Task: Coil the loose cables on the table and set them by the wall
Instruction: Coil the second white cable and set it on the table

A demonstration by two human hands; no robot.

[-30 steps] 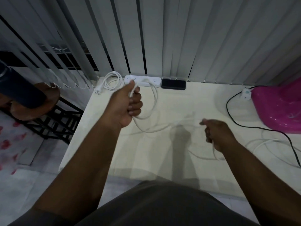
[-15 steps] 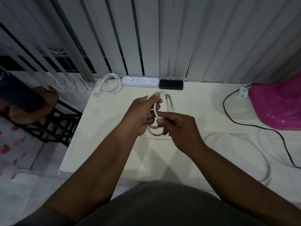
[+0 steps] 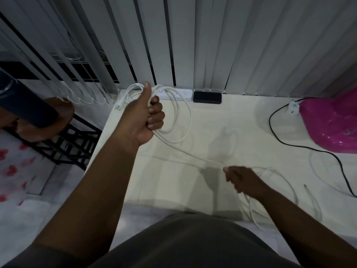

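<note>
The left hand [image 3: 144, 117] is raised over the far left part of the pale surface [image 3: 222, 128], fist closed around several loops of the white cable [image 3: 186, 115], thumb pointing up. The loops hang to the right of the fist, above the surface. From the fist one strand runs near and to the right, down to the right hand [image 3: 242, 180], which is closed on it low over the near middle of the surface; that hand is blurred. Past the right hand the cable trails loose in wide curves along the near right of the surface. Behind the left hand, against the blinds [image 3: 212, 41], lie a white power strip [image 3: 182, 93] and a black block [image 3: 207, 97], with another coiled white lead [image 3: 127, 93] just left of them. A black cable [image 3: 301, 146] winds along the right, beside a pink tub [image 3: 332, 122]
</note>
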